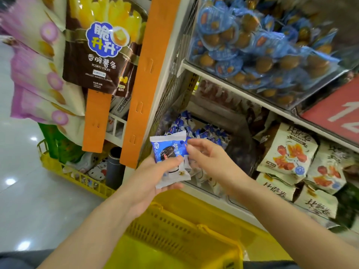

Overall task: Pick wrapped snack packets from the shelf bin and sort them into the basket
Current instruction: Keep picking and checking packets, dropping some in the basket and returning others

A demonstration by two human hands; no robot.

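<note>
Left hand: The left hand (151, 177) is curled round a small stack. Its thumb lies on the top packet (167, 146), which is blue with a dark cookie on it. A white packet (175, 174) sits under that. This grip is closed on both.
Right hand: The right hand (210, 155) pinches the right edge of the top packet with its fingertips. That grip looks closed too, but only just.
Where the packets are: They are held up in front of the shelf bin (196, 186), above the far edge of the yellow basket (165, 230). I see no packets in the part of the basket that shows.
More in the bin: Blue packets (206, 133) lie in a heap behind the hands.
What could go wrong: I think the stack could slide apart. The wrappers look slippery, and 2 hands are on 1 packet. If the right hand tugs hard, the white packet may slip out and fall.
Another worry: The hands are over the basket's far rim, not its middle. A packet let go here might hit the rim and land on the floor (23, 171).
Hard to see: I cannot tell if the left hand holds 2 packets or 3. Its fingers below are hidden. The near part of the basket is cut off at the bottom. The small words on the wrappers are too blurry to read.
</note>
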